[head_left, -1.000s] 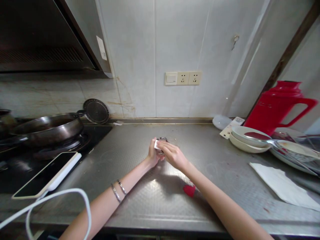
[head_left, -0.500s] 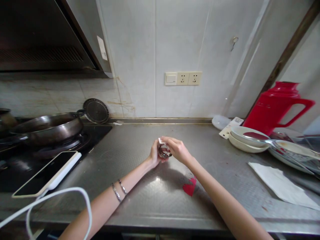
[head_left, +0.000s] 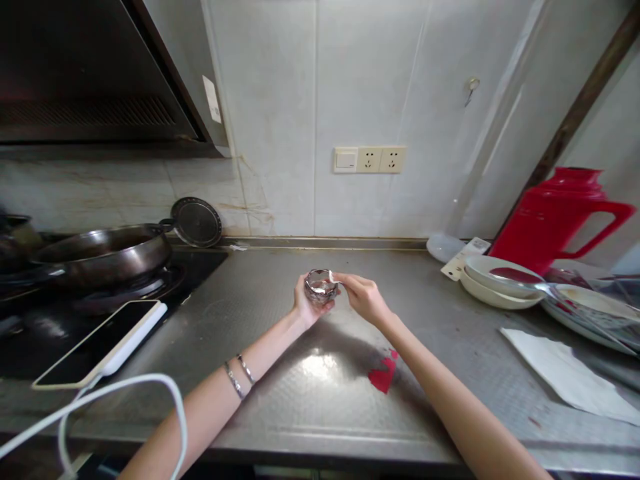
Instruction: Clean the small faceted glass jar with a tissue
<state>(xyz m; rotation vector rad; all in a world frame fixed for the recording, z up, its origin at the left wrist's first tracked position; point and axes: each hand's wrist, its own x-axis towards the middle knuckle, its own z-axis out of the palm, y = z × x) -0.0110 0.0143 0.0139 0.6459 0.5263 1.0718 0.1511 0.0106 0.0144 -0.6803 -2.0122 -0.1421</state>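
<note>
My left hand point(head_left: 306, 311) is wrapped round a small clear glass bowl point(head_left: 318, 293) with a faceted, wavy rim, holding it above the counter with its mouth tilted toward me. My right hand point(head_left: 369, 299) pinches a small white wad of tissue point(head_left: 331, 276) against the bowl's right rim. Most of that wad is hidden by the fingertips. Below the right forearm, a torn red scrap point(head_left: 383, 381) lies on the steel counter point(head_left: 280, 413).
To the left are a steel pan point(head_left: 107, 257) on the hob and a phone point(head_left: 97, 347) with a white cable point(head_left: 125, 381). On the right stand a red thermos jug point(head_left: 555, 217), stacked bowls point(head_left: 500, 293), plates point(head_left: 565, 308) and a white paper napkin point(head_left: 565, 373).
The bowl and my left hand have moved slightly left and up, and the bowl's mouth shows more. My right hand has shifted from over the rim to its right side.
</note>
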